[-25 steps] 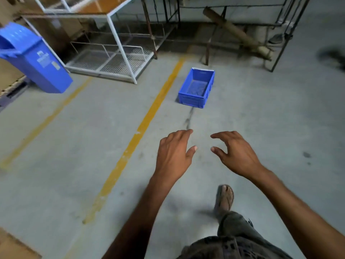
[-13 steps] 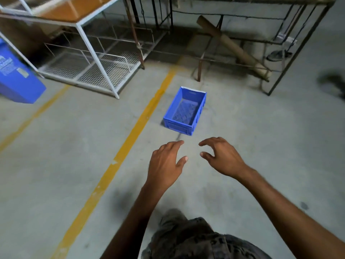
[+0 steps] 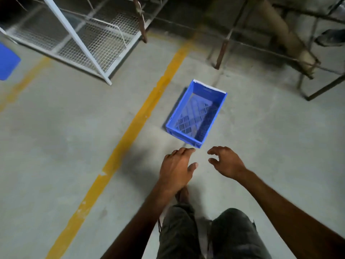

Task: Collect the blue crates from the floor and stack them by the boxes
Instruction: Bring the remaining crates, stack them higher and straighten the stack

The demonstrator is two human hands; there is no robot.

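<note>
Head view: an empty blue crate [image 3: 196,114] sits upright on the concrete floor [image 3: 65,146], just right of a yellow line [image 3: 130,131] and near a wire rack [image 3: 97,40]. The left grip [image 3: 175,169] and right grip [image 3: 226,163] hover just short of its near end, both empty, fingers loosely curled and apart. Judged step: the reach before pickup; next, each grip should take an opposite rim so the crate lifts level.

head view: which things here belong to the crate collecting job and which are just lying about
Job: blue crate on the floor, left hand, right hand, both empty.
Lying about: white mesh rack, cardboard tube, rusty metal frame, yellow floor line.
</note>
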